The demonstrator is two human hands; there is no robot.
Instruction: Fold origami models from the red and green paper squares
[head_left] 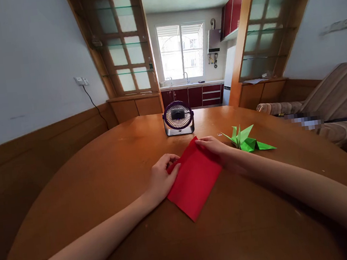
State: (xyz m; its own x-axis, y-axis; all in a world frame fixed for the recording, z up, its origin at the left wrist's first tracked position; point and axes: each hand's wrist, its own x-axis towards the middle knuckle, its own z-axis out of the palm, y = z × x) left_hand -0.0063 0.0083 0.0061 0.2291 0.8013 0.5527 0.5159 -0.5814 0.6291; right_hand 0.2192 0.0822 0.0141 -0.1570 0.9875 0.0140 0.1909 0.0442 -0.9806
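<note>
A sheet of red paper (197,182) lies at a slant on the brown table, its near corner pointing toward me. My left hand (166,175) grips its left edge, with the thumb on top and the fingers curled at the side. At the far corner, my right hand (211,145) pinches the paper between thumb and fingers. Just right of that hand rest green folded-paper pieces (247,143), with pointed, wing-like tips standing up. The undersides of my fingers are hidden by the sheet and my hands.
A small dark purple fan (178,116) stands on the table (105,189) beyond the paper. To the right is a striped sofa (330,98). A cord (94,104) hangs from the left wall's socket. Kitchen cabinets and a window are at the back.
</note>
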